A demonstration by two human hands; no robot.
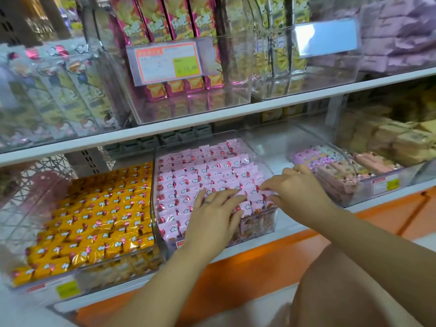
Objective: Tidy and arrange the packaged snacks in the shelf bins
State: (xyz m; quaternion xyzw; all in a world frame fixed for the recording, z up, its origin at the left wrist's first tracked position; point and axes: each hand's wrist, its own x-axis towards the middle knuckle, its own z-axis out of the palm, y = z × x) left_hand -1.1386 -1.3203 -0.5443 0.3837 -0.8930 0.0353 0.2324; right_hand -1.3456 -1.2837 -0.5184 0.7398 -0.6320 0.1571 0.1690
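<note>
Both hands, left point(215, 214) and right point(298, 188), rest flat on pink snack packets point(188, 182) in a clear bin point(262, 149).
</note>
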